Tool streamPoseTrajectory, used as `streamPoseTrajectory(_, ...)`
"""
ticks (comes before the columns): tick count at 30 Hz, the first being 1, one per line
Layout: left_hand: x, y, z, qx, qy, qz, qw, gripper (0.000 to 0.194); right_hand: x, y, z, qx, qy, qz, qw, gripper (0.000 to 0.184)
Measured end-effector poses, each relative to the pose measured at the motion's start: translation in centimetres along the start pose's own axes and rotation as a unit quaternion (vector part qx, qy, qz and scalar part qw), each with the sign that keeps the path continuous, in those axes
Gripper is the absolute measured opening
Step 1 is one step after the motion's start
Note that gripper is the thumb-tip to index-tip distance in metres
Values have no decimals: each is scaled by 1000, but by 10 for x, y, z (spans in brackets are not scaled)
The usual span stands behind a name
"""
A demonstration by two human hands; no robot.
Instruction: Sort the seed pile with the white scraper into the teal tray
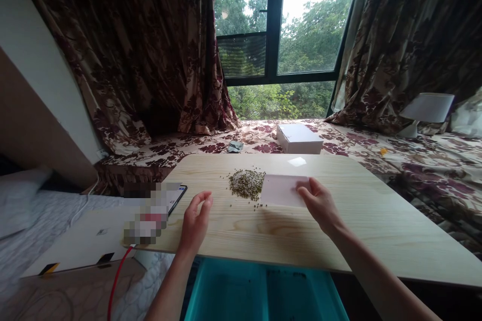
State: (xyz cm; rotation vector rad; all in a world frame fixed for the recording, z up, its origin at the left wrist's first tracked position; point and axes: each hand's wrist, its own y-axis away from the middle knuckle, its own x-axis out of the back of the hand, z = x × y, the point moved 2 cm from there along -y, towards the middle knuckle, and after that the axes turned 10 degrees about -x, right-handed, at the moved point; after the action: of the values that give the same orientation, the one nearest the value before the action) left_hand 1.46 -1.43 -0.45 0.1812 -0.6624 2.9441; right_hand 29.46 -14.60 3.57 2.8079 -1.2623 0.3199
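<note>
A white card (284, 190) is being held at its right end by the right hand (320, 204), the thumb being pressed on its upper face and the other fingers being kept around the far right corner. The card's left edge is being brought against the right side of a loose pile of green and white grains (246, 183), which is being carried by the wooden tabletop (361, 230). A few stray grains are being left scattered near the card's near left corner. The left hand (196, 216) is being held to the left of the pile, apart from it, its fingers being loosely curled with the thumb close to the index finger and nothing being gripped. At the tabletop's left edge a phone (177, 199) is being supported. Beyond the far edge, a white box (300, 138) is being borne by a floral-covered ledge (169, 153). Below the near edge, a teal divided bin (231, 291) is being partly covered.
</note>
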Motion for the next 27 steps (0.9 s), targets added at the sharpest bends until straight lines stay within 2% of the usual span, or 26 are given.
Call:
streamPoseTrajectory(8, 0, 0, 2, 3, -7, 0, 1000, 45, 10, 3, 8, -84, -143, -37, 985, 27)
streamPoseTrajectory(15, 0, 0, 3, 6, -13, -1, 1000, 46, 23, 4, 10, -120, -174, -42, 976, 34)
streamPoseTrajectory(22, 0, -1, 1, -1, -9, -1, 1000, 45, 25, 18, 7, -210, -181, -73, 958, 27)
streamPoseTrajectory(24, 0, 0, 1, -1, -9, -3, 1000, 44, 25, 19, 5, -202, -178, -79, 960, 33)
streamPoseTrajectory(27, 0, 0, 2, -1, -6, -5, 1000, 43, 27, 18, 1, -128, -159, -81, 976, 47)
